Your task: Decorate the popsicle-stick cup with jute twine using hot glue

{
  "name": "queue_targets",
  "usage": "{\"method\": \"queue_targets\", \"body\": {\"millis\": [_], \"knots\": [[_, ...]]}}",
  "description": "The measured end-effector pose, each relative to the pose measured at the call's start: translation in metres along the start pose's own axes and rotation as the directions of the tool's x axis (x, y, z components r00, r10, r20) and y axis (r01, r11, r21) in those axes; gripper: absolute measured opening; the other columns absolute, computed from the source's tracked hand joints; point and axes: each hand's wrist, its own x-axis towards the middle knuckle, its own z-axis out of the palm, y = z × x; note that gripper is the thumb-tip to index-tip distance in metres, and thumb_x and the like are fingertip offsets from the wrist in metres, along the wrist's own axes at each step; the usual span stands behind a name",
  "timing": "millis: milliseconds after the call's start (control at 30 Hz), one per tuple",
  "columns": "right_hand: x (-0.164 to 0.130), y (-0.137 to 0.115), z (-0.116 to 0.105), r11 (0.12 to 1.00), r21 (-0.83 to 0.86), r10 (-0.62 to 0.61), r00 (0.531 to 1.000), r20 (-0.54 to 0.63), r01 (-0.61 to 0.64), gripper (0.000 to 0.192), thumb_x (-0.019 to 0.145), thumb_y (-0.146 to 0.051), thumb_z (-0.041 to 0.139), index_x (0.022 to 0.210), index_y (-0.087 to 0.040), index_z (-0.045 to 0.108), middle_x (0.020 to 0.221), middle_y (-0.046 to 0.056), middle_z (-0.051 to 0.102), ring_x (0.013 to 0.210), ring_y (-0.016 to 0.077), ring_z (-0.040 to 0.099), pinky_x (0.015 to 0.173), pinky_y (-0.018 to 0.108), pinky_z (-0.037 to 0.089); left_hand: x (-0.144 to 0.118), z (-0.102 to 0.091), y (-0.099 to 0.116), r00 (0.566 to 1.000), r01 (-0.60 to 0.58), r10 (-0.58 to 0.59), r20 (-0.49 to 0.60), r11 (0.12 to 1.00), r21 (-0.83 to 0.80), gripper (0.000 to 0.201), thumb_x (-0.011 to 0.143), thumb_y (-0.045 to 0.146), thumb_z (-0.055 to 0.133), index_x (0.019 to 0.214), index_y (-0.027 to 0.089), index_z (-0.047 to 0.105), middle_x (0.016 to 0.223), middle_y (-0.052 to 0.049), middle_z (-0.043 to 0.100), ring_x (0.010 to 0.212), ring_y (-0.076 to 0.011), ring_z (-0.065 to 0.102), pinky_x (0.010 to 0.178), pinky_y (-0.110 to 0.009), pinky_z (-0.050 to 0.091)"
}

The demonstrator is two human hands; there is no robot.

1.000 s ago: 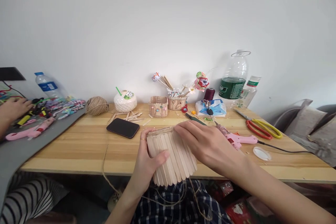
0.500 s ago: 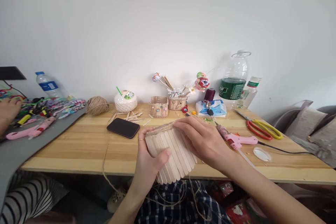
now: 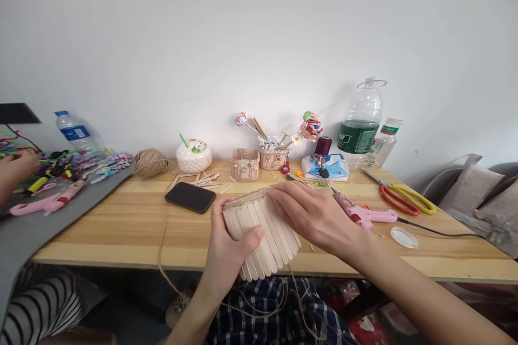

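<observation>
I hold a round holder made of pale wooden craft sticks (image 3: 263,237) over the near edge of the wooden table (image 3: 121,226). My left hand (image 3: 229,248) grips its left side, thumb laid across the sticks. My right hand (image 3: 313,215) rests over its upper right side, fingers along the rim where brown twine is wound. Loose twine (image 3: 162,259) hangs from it over the table edge into my lap.
A black phone (image 3: 189,197), loose sticks (image 3: 204,178), a twine ball (image 3: 149,163), two small stick boxes (image 3: 244,164), a pink glue gun (image 3: 362,213), scissors (image 3: 404,198), tissues (image 3: 329,166) and bottles (image 3: 361,124) lie on the table. Another person's hand (image 3: 16,170) works at the far left over a grey mat.
The stick holder has tilted and shifted slightly upward in my hands, and my right hand slid along its rim. The other person's hand at the left drew back, then moved a little.
</observation>
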Motion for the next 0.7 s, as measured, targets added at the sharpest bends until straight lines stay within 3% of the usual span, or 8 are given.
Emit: {"method": "queue_targets", "body": {"millis": [233,333,500,700], "knots": [[0.002,-0.007,0.014,0.984,0.116,0.157,0.972,-0.175,-0.138,0.018,0.092,-0.012,0.046,0.086,-0.009,0.062,0.077,0.009,0.068,0.068,0.017,0.063,0.057,0.028,0.052,-0.001,0.004,-0.007,0.998,-0.026,0.026,-0.049,1.0,-0.011,0.06,0.063,0.032,0.073,0.11,0.027,0.037,0.11,-0.002,0.049,0.102,-0.0231,0.052,0.09,-0.039,0.043],[0.0,-0.006,0.014,0.951,0.243,0.234,0.958,-0.164,-0.191,0.016,0.093,-0.014,0.046,0.09,-0.011,0.061,0.082,0.009,0.068,0.071,0.0157,0.064,0.062,0.027,0.055,-0.001,0.002,-0.007,0.998,-0.037,0.037,-0.053,0.999,0.002,0.059,0.062,0.031,0.073,0.109,0.026,0.038,0.11,-0.002,0.049,0.104,-0.0234,0.051,0.092,-0.04,0.042],[-0.009,0.004,0.007,0.93,0.344,0.146,0.989,-0.035,-0.125,0.021,0.093,-0.01,0.042,0.106,-0.01,0.059,0.098,0.012,0.068,0.089,0.019,0.066,0.071,0.031,0.057,0.0,-0.001,-0.003,0.998,-0.047,0.048,-0.044,0.998,0.03,0.059,0.062,0.03,0.072,0.11,0.026,0.039,0.112,-0.003,0.049,0.105,-0.0243,0.052,0.091,-0.04,0.043],[-0.005,0.007,-0.001,0.992,0.126,0.006,0.999,0.035,-0.011,0.027,0.097,-0.012,0.034,0.099,-0.008,0.061,0.092,0.013,0.069,0.081,0.0196,0.066,0.064,0.031,0.056,0.001,-0.003,0.0,0.993,-0.077,0.085,-0.081,0.992,0.103,0.059,0.058,0.026,0.076,0.108,0.024,0.045,0.113,-0.005,0.049,0.112,-0.0273,0.049,0.093,-0.04,0.043]]}}
